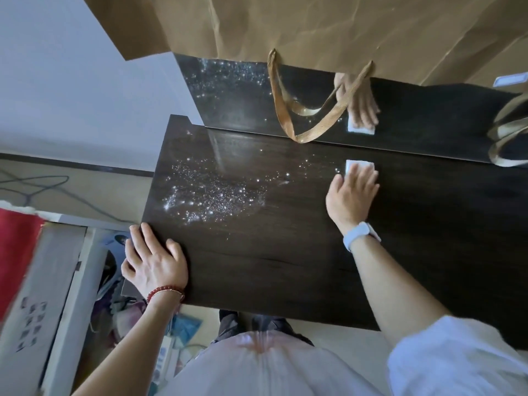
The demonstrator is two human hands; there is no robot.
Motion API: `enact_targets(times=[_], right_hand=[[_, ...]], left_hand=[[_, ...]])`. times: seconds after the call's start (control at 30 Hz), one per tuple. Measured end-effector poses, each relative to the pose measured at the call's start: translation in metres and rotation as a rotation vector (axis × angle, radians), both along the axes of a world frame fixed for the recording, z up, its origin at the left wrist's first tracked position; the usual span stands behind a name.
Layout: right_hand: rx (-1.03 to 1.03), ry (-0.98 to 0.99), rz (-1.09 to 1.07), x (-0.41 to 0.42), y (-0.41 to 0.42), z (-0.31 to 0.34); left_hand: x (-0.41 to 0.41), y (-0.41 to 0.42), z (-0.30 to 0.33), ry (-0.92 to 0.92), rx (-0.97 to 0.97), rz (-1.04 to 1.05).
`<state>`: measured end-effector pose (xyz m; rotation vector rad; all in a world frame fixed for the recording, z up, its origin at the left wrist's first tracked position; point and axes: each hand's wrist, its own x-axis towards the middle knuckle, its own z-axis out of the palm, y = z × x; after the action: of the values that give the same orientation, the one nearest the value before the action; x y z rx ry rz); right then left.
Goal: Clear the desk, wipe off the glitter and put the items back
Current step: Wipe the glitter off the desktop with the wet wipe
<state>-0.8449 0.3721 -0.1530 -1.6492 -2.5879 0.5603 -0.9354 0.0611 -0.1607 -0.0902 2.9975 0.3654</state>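
A dark wooden desk (271, 270) fills the middle of the view. Silver glitter (211, 198) is scattered over its left half, with a few specks trailing to the right. My right hand (353, 192) presses flat on a folded white wipe (359, 166) near the desk's back edge, right of the glitter. My left hand (155, 261) rests open on the desk's front left corner, fingers spread, holding nothing. The glossy back panel (414, 121) mirrors the right hand, the wipe and the glitter.
A brown paper bag (314, 27) with gold ribbon handles (303, 110) hangs over the back panel. A second handle (508, 138) shows at the far right. Left of the desk stand a white shelf (71, 281), a red item (14, 252) and floor clutter with cables.
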Motion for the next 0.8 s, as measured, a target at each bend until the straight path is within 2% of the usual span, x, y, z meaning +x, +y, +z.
enact_targets(times=[0.1,0.17,0.2,0.27,0.33,0.43,0.5,0.57,0.7,0.8], right_hand=[[-0.015,0.067,0.420,-0.038,-0.066,-0.002],[-0.054,0.078,0.716,-0.029,-0.112,0.003],[-0.054,0.088,0.797,-0.019,-0.117,0.005],[0.023,0.118,0.757,-0.001,-0.092,0.002],[0.117,0.048,0.512,0.008,-0.046,-0.002],[0.014,-0.046,0.170,-0.006,0.008,0.001],[-0.002,-0.007,0.104,-0.036,0.004,0.003],[0.009,0.057,0.211,-0.069,-0.026,0.002],[-0.010,0.102,0.598,-0.098,-0.079,0.001],[0.009,0.064,0.625,-0.063,-0.056,0.000]], left_hand=[[-0.001,0.001,0.001,-0.009,-0.011,-0.006],[-0.001,0.000,0.001,-0.015,-0.008,-0.008],[-0.002,0.000,0.002,-0.020,-0.007,-0.010],[-0.001,0.000,0.001,-0.023,-0.005,-0.003],[-0.001,0.000,0.000,-0.027,-0.004,0.004],[-0.001,0.000,-0.001,-0.027,-0.024,-0.002],[-0.002,0.001,-0.001,-0.023,-0.022,0.002],[-0.001,0.000,-0.001,-0.016,-0.019,0.003],[-0.002,0.001,0.001,-0.012,-0.013,-0.003],[-0.002,0.001,0.000,-0.020,-0.013,-0.015]])
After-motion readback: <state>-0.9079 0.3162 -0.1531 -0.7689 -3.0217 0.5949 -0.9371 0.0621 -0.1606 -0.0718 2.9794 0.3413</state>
